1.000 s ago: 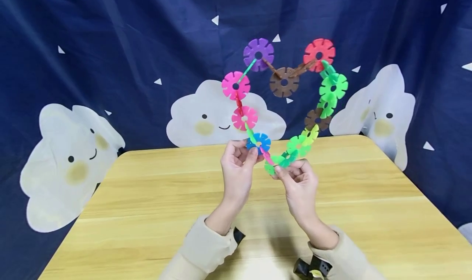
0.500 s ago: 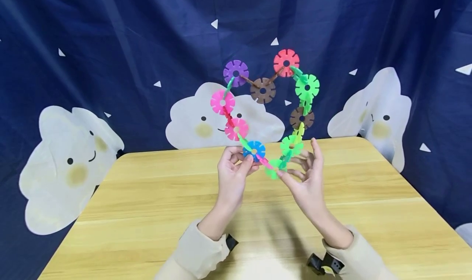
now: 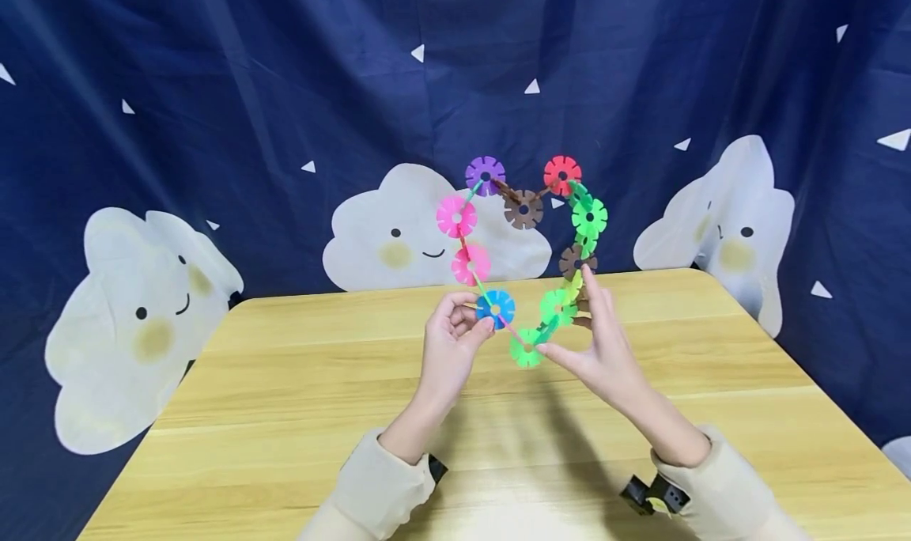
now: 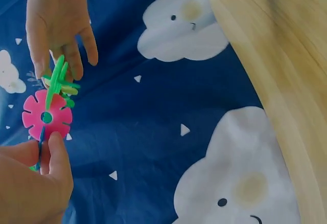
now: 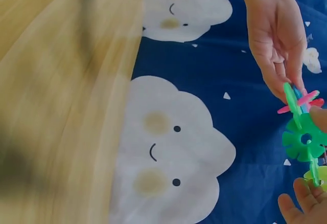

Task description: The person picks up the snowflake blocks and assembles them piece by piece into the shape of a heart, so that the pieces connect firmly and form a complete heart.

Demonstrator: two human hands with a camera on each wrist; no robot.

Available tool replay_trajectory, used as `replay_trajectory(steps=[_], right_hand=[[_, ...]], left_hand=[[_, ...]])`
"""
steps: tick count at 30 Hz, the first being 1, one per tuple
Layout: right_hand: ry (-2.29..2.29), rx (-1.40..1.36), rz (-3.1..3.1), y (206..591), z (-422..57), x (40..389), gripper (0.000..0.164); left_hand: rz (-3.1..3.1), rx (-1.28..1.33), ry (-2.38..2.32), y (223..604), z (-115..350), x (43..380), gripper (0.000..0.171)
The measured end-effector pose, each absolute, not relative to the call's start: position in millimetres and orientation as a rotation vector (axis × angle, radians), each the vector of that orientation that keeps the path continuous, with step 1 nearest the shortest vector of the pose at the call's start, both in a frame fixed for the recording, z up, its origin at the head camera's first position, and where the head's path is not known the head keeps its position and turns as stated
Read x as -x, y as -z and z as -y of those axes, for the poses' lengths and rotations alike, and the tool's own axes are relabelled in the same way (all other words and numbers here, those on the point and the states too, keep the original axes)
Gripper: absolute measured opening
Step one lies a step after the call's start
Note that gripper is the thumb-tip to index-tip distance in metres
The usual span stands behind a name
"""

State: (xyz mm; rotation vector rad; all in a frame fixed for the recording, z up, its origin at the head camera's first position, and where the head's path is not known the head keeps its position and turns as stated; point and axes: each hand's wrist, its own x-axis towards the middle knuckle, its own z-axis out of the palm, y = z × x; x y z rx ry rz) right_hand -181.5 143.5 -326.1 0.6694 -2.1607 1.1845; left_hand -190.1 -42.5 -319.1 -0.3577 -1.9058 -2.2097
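Slotted plastic snowflake discs are linked into a heart-shaped ring (image 3: pixel 486 165), held up over the table. My left hand (image 3: pixel 447 347) pinches the blue disc (image 3: pixel 504 302) at its lower left between thumb and fingers. On the other side, the thumb of my right hand (image 3: pixel 608 359) touches the edge of the bottom green disc (image 3: pixel 523 360). Its index finger reaches straight up to the brown disc (image 3: pixel 568 258); the other fingers are partly hidden behind the chain. A pink disc (image 4: pixel 61 119) stands above the left fingers in the left wrist view. A darker green disc (image 5: pixel 294 138) shows in the right wrist view.
A wooden table (image 3: pixel 299 383) lies beneath both hands. Behind it hangs a dark blue curtain (image 3: pixel 270 66) with white triangles and smiling clouds (image 3: pixel 384 209). Black wrist cameras (image 3: pixel 658 493) sit at the sleeves.
The heart has come lower and looks smaller and more upright. My right hand has opened from a pinch at the bottom, its fingers spreading up along the right side; the left keeps the blue disc.
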Motion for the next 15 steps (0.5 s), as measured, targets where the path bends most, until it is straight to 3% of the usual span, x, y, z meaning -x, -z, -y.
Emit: replay_trajectory(steps=[7, 15], right_hand=[[-1.236, -0.555, 2.369, 332, -145, 184, 0.096], [-1.155, -0.461, 2.591, 355, -145, 190, 0.093]], left_hand=[[2.129, 0.48, 1.936, 330, 51, 194, 0.068], [2.501, 0.61, 1.535, 348, 59, 209, 0.063]])
